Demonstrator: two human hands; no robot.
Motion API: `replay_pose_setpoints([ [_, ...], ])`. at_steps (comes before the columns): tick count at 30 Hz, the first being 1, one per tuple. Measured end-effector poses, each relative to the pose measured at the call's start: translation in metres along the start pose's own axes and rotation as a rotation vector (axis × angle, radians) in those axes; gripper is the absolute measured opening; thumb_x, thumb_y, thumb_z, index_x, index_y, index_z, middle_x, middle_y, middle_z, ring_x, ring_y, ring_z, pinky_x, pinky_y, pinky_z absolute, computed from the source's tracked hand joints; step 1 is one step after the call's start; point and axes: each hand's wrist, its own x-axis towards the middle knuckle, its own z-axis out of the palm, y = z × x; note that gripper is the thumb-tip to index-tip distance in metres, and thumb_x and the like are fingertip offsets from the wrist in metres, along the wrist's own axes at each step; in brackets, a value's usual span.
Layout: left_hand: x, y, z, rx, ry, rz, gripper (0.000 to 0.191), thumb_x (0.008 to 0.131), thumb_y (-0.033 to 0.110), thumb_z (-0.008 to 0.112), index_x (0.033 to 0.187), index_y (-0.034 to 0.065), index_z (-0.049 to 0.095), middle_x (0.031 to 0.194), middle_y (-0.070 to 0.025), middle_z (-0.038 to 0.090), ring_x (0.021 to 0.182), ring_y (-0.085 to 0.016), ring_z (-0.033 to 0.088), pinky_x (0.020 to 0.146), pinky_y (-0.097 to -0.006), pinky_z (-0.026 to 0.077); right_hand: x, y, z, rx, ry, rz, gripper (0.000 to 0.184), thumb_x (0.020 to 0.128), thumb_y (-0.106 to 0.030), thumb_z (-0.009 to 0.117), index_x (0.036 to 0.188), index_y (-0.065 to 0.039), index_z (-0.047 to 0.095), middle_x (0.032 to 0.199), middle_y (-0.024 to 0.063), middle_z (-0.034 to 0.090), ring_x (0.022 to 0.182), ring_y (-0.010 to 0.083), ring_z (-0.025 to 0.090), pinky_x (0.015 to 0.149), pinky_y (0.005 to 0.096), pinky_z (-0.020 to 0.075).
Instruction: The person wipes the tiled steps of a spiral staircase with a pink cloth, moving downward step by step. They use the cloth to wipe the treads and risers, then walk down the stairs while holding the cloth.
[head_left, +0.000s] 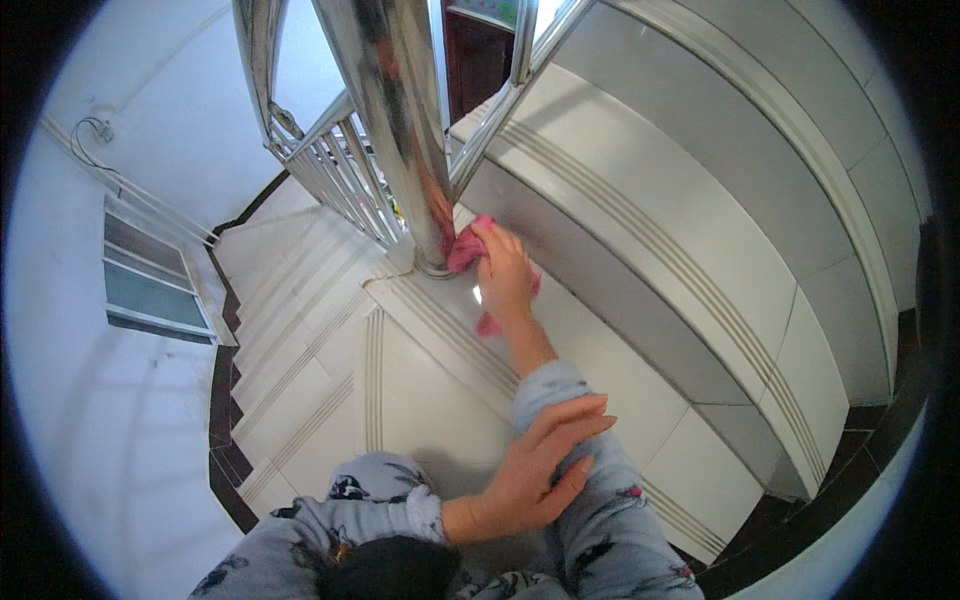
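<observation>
My right hand (505, 276) grips a crumpled pink cloth (469, 246) against the lower right side of a thick, polished metal stair post (411, 150). Below that hand, a loose end of the cloth hangs close to the pale stair tread (577, 330). A metal collar (436, 271) rings the foot of the post. My left hand (534, 472) lies across my right forearm, on the grey patterned sleeve (551, 390), with its fingers spread and nothing held. The cloth's reflection shows in the shiny post.
Grooved, tiled steps (645, 225) rise to the right, and others (300, 300) descend at the left. Metal balusters (360, 172) stand behind the post. A small window (154, 277) is set in the white wall (82, 420). Dark skirting (223, 375) follows the stairs.
</observation>
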Motion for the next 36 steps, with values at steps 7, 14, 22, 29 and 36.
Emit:
replay_pose_setpoints([
  [7, 0.007, 0.000, -0.004, -0.027, 0.029, 0.017, 0.041, 0.085, 0.000, 0.054, 0.126, 0.0016, 0.053, 0.134, -0.0168, 0.046, 0.125, -0.031, 0.044, 0.105, -0.0390, 0.035, -0.007, 0.038, 0.020, -0.259, -0.124, -0.112, 0.048, 0.080, -0.003, 0.052, 0.128, -0.008, 0.052, 0.132, 0.0155, 0.050, 0.126, 0.0309, 0.044, 0.105, 0.0422, 0.0345],
  [14, 0.008, -0.006, -0.010, -0.076, 0.018, 0.006, 0.041, 0.087, 0.002, 0.054, 0.128, 0.0020, 0.051, 0.135, -0.0173, 0.046, 0.124, -0.031, 0.045, 0.104, -0.0384, 0.035, -0.103, -0.022, 0.016, -0.212, -0.326, 0.029, 0.052, 0.082, -0.005, 0.050, 0.134, -0.007, 0.048, 0.140, 0.0151, 0.044, 0.131, 0.0314, 0.039, 0.109, 0.0422, 0.0306],
  [22, 0.003, -0.003, -0.007, -0.051, 0.003, 0.070, 0.039, 0.088, 0.000, 0.053, 0.127, 0.0013, 0.052, 0.135, -0.0179, 0.046, 0.122, -0.030, 0.047, 0.101, -0.0382, 0.038, -0.045, -0.055, 0.111, -0.046, -0.233, -0.243, 0.051, 0.084, -0.009, 0.048, 0.135, -0.006, 0.045, 0.140, 0.0171, 0.043, 0.131, 0.0336, 0.038, 0.109, 0.0447, 0.0307],
  [29, -0.001, 0.003, 0.007, -0.038, -0.028, 0.074, 0.039, 0.086, -0.001, 0.054, 0.125, 0.0006, 0.053, 0.133, -0.0189, 0.047, 0.121, -0.031, 0.049, 0.101, -0.0389, 0.039, -0.067, -0.060, 0.099, -0.065, -0.220, -0.231, 0.049, 0.085, -0.008, 0.046, 0.134, -0.004, 0.044, 0.140, 0.0181, 0.041, 0.132, 0.0339, 0.037, 0.109, 0.0458, 0.0296],
  [36, -0.009, 0.009, 0.038, -0.082, -0.175, 0.072, 0.047, 0.084, -0.001, 0.053, 0.131, 0.0026, 0.048, 0.137, -0.0173, 0.043, 0.122, -0.032, 0.047, 0.099, -0.0391, 0.041, -0.150, -0.036, -0.007, -0.137, -0.302, -0.137, 0.051, 0.085, -0.009, 0.047, 0.135, -0.005, 0.044, 0.139, 0.0192, 0.042, 0.131, 0.0351, 0.037, 0.109, 0.0471, 0.0293],
])
